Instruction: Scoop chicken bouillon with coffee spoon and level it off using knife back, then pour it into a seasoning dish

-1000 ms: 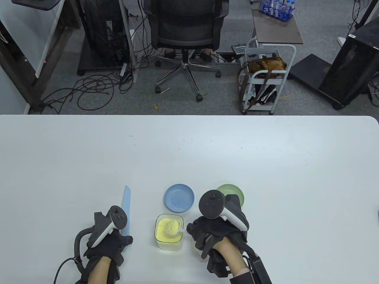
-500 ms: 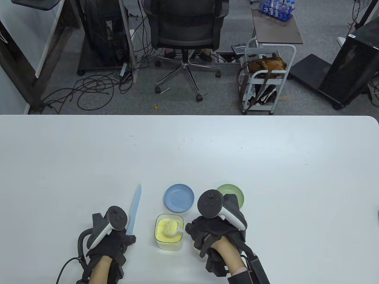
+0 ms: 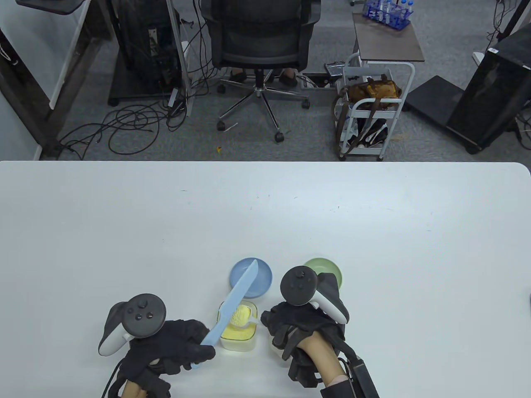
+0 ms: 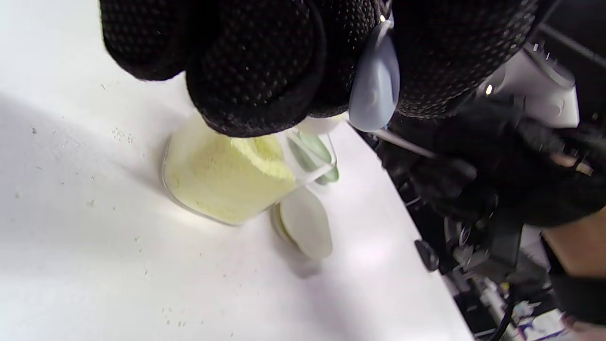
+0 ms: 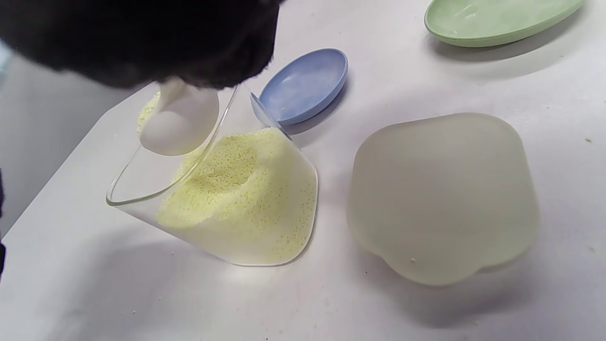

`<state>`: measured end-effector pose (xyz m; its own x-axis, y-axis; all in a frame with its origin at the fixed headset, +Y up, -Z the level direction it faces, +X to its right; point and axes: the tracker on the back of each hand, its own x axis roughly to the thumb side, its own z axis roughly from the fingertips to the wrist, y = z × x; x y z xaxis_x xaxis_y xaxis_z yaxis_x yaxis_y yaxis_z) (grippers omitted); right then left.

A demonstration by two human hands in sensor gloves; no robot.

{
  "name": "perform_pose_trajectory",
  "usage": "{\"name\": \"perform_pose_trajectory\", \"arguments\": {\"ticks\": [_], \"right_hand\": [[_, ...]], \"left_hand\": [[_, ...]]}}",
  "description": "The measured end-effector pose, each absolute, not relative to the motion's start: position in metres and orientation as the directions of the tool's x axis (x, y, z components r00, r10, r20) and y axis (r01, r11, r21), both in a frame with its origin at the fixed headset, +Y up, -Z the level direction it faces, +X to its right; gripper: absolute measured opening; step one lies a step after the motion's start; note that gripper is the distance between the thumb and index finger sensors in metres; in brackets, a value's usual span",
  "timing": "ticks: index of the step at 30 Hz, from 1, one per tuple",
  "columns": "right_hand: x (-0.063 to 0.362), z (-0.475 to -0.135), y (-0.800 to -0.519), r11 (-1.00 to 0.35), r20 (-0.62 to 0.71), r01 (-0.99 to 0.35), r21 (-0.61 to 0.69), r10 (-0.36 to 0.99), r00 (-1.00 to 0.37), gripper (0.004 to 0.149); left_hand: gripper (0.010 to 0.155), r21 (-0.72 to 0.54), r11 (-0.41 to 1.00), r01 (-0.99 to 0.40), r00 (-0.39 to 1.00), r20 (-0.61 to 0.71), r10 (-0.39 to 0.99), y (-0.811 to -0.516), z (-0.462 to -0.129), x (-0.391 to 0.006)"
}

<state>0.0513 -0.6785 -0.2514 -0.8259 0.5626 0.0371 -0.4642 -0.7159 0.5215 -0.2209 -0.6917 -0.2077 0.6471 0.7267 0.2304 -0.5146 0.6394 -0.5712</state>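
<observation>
Table view: left hand [image 3: 174,342] grips the pale blue plastic knife [image 3: 234,302] by its handle, blade angled over the clear square bouillon jar [image 3: 237,327]; light and stiff, probably.

Right wrist view: small white coffee spoon [image 5: 180,123], heaped, held by the right hand [image 3: 305,327] over the jar; loose grains likely spill easily.

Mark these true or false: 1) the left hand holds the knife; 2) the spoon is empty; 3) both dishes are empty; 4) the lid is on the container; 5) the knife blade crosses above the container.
1) True: the left hand grips the knife.
2) False: the spoon, held by the right hand, is heaped with bouillon.
3) True: the blue dish and the green dish hold nothing.
4) False: the lid lies on the table beside the container.
5) True.
</observation>
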Motion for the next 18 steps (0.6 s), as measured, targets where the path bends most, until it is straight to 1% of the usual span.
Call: {"name": "perform_pose_trajectory", "arguments": {"ticks": [3, 7, 14, 18], "right_hand": [[0.052, -0.25, -0.677, -0.717, 0.037, -0.467, 0.518, 0.564, -0.825, 0.04], [0.052, -0.248, -0.675, -0.708, 0.04, -0.492, 0.506, 0.59, -0.807, 0.04], [0.054, -0.246, -0.672, -0.717, 0.049, -0.488, 0.498, 0.585, -0.81, 0.039], [0.056, -0.244, -0.671, -0.723, 0.052, -0.483, 0.495, 0.579, -0.814, 0.04]], "left_hand": [[0.053, -0.595, 0.647, -0.476, 0.666, 0.236, 0.707, -0.696, -0.207, -0.21], [0.053, -0.604, 0.664, -0.441, 0.713, 0.213, 0.668, -0.705, -0.21, -0.206], [0.052, -0.593, 0.674, -0.441, 0.745, 0.176, 0.643, -0.709, -0.214, -0.215], [0.053, -0.601, 0.653, -0.461, 0.749, 0.131, 0.649, -0.714, -0.219, -0.222]]}}
